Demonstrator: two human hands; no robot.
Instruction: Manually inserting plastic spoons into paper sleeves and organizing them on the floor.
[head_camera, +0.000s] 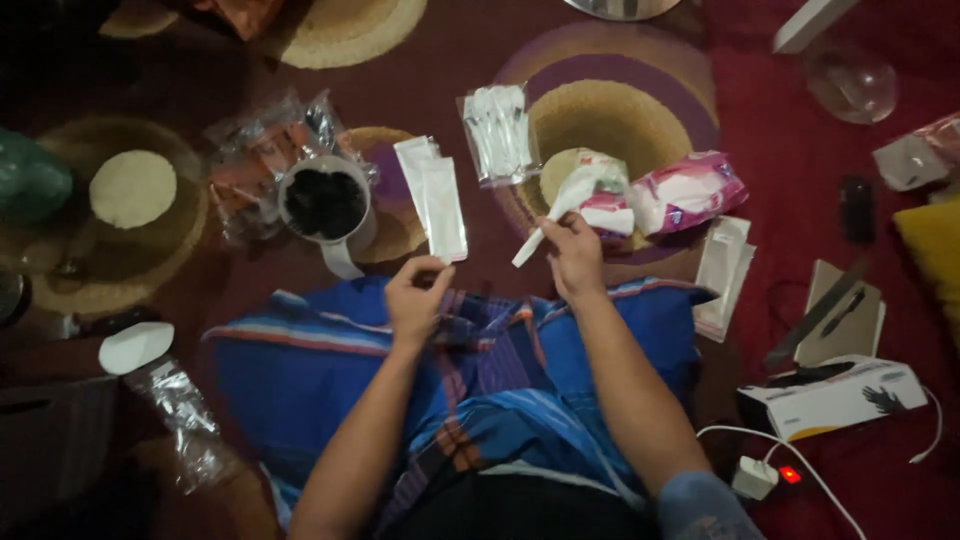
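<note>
My left hand (415, 295) pinches the lower end of a long narrow white sachet (443, 210) and holds it upright over my lap. My right hand (572, 255) grips a white plastic spoon (530, 248) with a crumpled white wrapper (592, 187) above the fingers. Both hands hover above the blue striped cloth (330, 370) on my legs. A second white sachet (414, 158) lies just behind the held one.
A white mug with dark powder (325, 205) stands to the left of my hands. A clear bag of white spoons (498, 133), a pink-and-white packet (688, 190), flat white sachets (724, 270), a white box (835, 397) and a charger with a red light (768, 475) lie around.
</note>
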